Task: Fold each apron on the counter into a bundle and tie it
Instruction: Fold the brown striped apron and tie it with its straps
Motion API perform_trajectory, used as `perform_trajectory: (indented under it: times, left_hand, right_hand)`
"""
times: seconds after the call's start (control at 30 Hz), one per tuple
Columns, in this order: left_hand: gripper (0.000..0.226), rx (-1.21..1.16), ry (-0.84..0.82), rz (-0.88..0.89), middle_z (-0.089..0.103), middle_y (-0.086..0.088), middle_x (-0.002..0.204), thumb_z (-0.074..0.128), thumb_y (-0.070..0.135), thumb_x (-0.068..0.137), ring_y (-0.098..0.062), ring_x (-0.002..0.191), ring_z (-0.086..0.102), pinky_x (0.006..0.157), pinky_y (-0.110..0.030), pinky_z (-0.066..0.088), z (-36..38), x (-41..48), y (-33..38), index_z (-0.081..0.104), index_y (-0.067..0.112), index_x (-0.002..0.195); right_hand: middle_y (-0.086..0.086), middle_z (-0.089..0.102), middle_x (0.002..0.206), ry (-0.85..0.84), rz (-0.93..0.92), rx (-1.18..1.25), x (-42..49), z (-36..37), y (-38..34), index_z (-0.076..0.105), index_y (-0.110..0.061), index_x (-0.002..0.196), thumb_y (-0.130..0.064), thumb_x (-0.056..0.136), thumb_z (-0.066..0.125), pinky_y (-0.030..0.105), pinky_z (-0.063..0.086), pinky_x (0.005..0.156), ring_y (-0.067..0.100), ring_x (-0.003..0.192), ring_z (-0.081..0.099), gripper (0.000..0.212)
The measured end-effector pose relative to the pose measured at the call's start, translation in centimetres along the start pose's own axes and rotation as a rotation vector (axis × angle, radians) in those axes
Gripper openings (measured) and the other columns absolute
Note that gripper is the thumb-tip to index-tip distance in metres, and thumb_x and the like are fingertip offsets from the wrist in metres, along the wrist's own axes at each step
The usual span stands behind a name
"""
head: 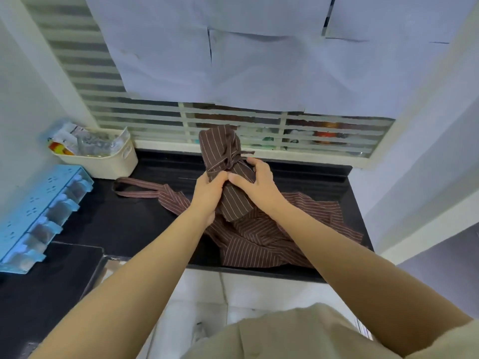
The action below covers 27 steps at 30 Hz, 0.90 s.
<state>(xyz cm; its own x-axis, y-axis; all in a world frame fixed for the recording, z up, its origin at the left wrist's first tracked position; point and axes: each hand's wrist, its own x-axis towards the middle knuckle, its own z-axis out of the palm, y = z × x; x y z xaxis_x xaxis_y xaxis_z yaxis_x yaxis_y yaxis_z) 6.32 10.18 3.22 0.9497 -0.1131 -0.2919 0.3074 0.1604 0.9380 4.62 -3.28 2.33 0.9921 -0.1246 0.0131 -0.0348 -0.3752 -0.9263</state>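
A brown striped apron rolled into a long bundle [225,149] stands tilted above the black counter [134,224], with its strings knotted round its middle. My left hand [207,195] grips the bundle's lower part from the left. My right hand [256,182] holds it from the right, fingers curled over the cloth just below the knot. Under the bundle a second brown striped apron [272,244] lies unfolded and rumpled on the counter, its neck strap [137,189] stretched out to the left.
A cream basket [103,158] full of packets stands at the back left corner. A blue spice rack [39,216] hangs on the left wall. A louvred window [233,123] runs behind the counter. The counter's front edge drops to a white tiled floor.
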Motion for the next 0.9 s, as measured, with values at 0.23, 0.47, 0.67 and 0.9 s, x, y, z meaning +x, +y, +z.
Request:
perform_trajectory:
  times: [0.23, 0.47, 0.67, 0.9]
  left_hand:
    - [0.017, 0.267, -0.247, 0.124, 0.072, -0.006, 0.101, 0.057, 0.025, 0.094, -0.022, 0.098, 0.066, 0.087, -0.034, 0.052, -4.9, 5.7, 11.1, 0.064, 0.015, 0.107]
    - [0.048, 0.299, -0.343, 0.017, 0.058, -0.004, 0.068, 0.056, 0.054, 0.09, -0.017, 0.066, 0.056, 0.064, -0.032, 0.06, -6.3, 10.3, 24.1, 0.062, 0.007, 0.09]
    - [0.015, 0.466, -0.32, -0.044, 0.054, -0.008, 0.073, 0.055, 0.005, 0.094, -0.016, 0.056, 0.057, 0.063, -0.035, 0.062, -6.2, 12.2, 30.2, 0.061, 0.005, 0.08]
    - [0.011, 0.057, -0.236, -0.029, 0.058, -0.005, 0.08, 0.05, 0.007, 0.087, -0.016, 0.07, 0.059, 0.086, -0.028, 0.055, -6.2, 14.5, 31.3, 0.058, 0.01, 0.08]
  right_hand:
    - [0.012, 0.07, 0.11, -0.038, 0.016, 0.351, 8.0, 1.6, -7.1, 0.058, -0.009, 0.123, -0.024, 0.095, 0.063, 0.037, 0.057, 0.087, 0.022, 0.097, 0.07, 0.032]
    - [0.007, 0.067, 0.11, 0.179, -0.204, 0.336, 14.3, 1.6, -14.5, 0.06, -0.014, 0.112, -0.018, 0.095, 0.062, 0.04, 0.054, 0.094, 0.021, 0.103, 0.066, 0.017]
    - [0.006, 0.069, 0.106, 0.224, -0.324, 0.215, 17.3, 1.3, -18.4, 0.062, -0.01, 0.115, -0.018, 0.092, 0.065, 0.037, 0.054, 0.091, 0.02, 0.099, 0.066, 0.025]
    - [0.015, 0.07, 0.108, -0.031, -0.207, 0.563, 19.8, 2.1, -21.1, 0.06, -0.001, 0.119, -0.012, 0.097, 0.056, 0.037, 0.056, 0.088, 0.024, 0.096, 0.068, 0.025]
